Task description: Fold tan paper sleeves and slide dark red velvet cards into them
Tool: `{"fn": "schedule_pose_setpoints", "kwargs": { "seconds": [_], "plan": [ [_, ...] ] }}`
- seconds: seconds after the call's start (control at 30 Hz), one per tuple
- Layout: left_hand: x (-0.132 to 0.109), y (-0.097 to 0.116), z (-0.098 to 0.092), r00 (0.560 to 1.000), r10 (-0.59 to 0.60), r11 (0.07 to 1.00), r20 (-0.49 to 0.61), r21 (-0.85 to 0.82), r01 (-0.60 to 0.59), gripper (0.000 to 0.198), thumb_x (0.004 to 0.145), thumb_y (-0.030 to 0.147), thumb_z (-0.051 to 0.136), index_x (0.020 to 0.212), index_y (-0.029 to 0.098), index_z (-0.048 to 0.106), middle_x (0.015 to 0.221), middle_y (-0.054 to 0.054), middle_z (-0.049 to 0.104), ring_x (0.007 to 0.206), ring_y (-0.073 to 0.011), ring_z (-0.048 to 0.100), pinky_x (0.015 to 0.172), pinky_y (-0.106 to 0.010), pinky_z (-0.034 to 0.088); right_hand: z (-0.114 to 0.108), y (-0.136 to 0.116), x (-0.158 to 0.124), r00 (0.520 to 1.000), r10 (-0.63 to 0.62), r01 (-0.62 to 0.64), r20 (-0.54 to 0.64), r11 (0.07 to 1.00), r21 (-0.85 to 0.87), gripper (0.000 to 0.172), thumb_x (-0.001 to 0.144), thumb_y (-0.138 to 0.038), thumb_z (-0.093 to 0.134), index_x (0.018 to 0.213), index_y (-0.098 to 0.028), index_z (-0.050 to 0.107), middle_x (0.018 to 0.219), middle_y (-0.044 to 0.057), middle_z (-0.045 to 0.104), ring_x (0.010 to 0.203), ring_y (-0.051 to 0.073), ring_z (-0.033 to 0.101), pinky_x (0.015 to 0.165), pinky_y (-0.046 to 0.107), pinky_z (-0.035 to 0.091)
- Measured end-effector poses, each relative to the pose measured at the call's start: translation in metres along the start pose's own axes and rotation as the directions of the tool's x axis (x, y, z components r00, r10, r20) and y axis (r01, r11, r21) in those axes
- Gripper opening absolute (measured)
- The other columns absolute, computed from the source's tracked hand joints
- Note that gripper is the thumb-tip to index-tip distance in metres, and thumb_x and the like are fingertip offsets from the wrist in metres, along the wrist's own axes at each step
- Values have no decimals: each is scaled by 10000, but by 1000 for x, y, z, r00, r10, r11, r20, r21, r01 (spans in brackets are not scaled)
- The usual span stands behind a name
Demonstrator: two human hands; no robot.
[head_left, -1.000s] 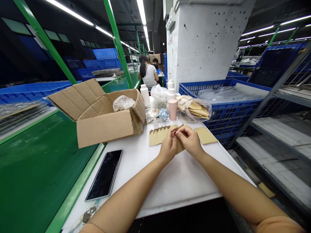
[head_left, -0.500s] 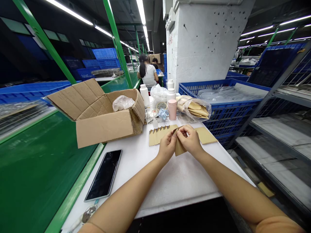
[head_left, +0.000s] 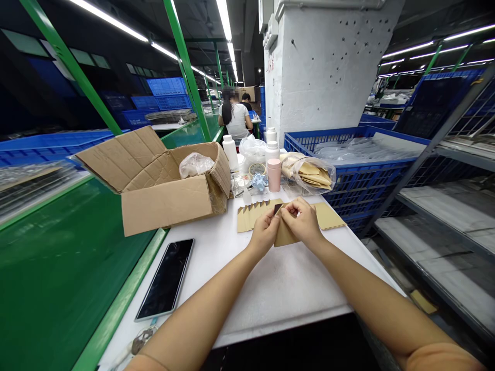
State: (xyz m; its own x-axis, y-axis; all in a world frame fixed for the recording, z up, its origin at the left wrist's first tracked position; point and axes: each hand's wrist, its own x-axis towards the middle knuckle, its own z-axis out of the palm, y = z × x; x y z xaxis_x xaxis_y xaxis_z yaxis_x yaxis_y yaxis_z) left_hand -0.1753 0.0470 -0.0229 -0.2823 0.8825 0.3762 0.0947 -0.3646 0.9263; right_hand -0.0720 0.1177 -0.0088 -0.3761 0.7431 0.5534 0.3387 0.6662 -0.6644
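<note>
Between both hands is a brown kraft paper envelope, held above the white table. My left hand pinches its left upper edge, fingers closed. My right hand grips the upper right side, thumb and fingers pressed together. A dark patch shows at the top by the left fingertips; I cannot tell whether it is the lining or a separate piece. Just behind my left hand lies an overlapping row of similar envelopes with dark raised tips. To the right of my right hand rests a flat stack of brown paper pieces.
An open cardboard box stands left, a phone lies before it. Behind are white bottles, a pink bottle, a tape roll and a bag of envelopes. Blue crates and a rack flank the right.
The envelope has turned slightly in my hands, its lower edge shifting left. More of the dark patch shows at its top. Both hands keep their grip.
</note>
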Motion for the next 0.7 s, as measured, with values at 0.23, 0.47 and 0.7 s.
{"fn": "schedule_pose_setpoints", "kwargs": {
  "seconds": [0.23, 0.47, 0.7],
  "plan": [
    [-1, 3, -3, 999, -40, 999, 14, 1, 40, 276, 830, 318, 520, 1013, 136, 618, 1027, -76, 656, 949, -235, 588, 818, -316, 451, -1, -1, 1, 994, -18, 23, -109, 999, 36, 188, 674, -257, 634, 858, -221, 619, 1000, 51, 585, 974, 234, 525, 870, 390, 344],
    [1, -3, -6, 978, -144, 988, -153, 32, 150, 248, 775, 396, 601, 783, 149, 583, 648, -2, 625, 579, -138, 558, 531, -215, 393, 3, 5, 1, 988, 122, -147, 93, 925, 351, 125, 684, -303, 619, 713, -181, 620, 746, 16, 634, 744, 188, 587, 686, 297, 438],
    [4, -11, -12, 961, -207, 978, -184, -23, 206, 211, 739, 354, 606, 716, 162, 521, 558, 33, 574, 481, -100, 503, 484, -187, 364, 6, 16, 8, 944, 226, -323, 242, 788, 524, 212, 703, -344, 584, 810, -165, 624, 794, 36, 673, 732, 177, 616, 673, 288, 469]
  ]
}}
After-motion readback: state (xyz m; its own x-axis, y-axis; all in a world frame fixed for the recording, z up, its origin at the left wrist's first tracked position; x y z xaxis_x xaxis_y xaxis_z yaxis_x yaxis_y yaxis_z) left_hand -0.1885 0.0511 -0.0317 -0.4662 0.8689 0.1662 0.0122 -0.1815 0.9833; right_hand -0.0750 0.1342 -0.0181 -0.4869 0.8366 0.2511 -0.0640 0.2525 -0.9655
